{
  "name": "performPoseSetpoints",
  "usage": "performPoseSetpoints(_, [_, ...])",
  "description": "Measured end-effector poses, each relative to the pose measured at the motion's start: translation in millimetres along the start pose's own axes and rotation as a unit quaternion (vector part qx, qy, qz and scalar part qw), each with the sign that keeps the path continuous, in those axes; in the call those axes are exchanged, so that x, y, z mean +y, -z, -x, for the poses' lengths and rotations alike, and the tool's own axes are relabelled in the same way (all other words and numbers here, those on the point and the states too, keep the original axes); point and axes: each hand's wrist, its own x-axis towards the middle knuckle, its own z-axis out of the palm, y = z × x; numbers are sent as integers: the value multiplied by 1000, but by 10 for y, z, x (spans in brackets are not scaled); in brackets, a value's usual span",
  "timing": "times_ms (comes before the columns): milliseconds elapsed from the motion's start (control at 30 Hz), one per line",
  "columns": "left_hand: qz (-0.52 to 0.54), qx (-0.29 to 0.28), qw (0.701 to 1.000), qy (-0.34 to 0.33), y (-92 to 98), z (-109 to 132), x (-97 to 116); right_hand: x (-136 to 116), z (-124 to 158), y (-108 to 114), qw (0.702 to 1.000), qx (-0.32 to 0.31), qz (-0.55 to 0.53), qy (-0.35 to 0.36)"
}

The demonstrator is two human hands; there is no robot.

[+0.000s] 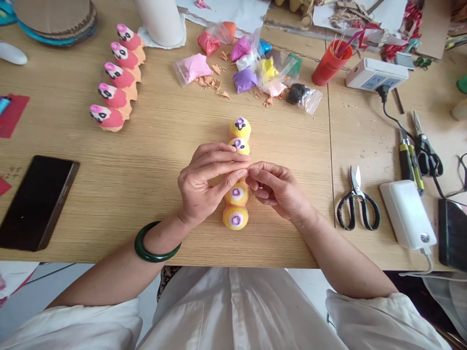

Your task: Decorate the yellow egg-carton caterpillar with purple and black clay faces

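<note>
Wood-grain tabletop (153,112) spans the scene, with small bags of coloured material (245,80) at the far centre and black-handled scissors (352,194) at the right. One row of yellow domes (235,218) runs far to near down the middle, partly hidden by the left hand (209,177). The right hand (273,187) has thumb and forefinger together, against the left hand's fingertips; whether either hand pinches anything, I cannot tell. Pink-faced domes (120,80) stand far left.
</note>
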Motion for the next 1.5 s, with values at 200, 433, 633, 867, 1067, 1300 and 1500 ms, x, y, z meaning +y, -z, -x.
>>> performPoseSetpoints(200, [-8,3,1000,1,-3,6,-13,-19,13,-19,1000,-12,-7,-11])
performPoseSetpoints(433, [20,-16,999,-29,4,13,-41,-5,8,-2,999,-43,-26,-3])
performPoseSetpoints(633, [33,-27,999,-18,-13,14,-34,7,-18,11,999,-28,-21,13])
performPoseSetpoints(867, [39,-24,999,-23,-17,4,-24,8,-18,-12,999,-9,-5,31])
performPoseSetpoints(1067, [53,27,998,-1,-30,8,-29,16,-7,11,1000,-3,-11,26])
performPoseSetpoints(1300, [9,33,998,-50,48,11,31,26,18,25,998,-58,-26,8])
performPoseSetpoints(1500, [26,3,996,-86,37,31,105,15,32,26,993,-102,-50,-12])
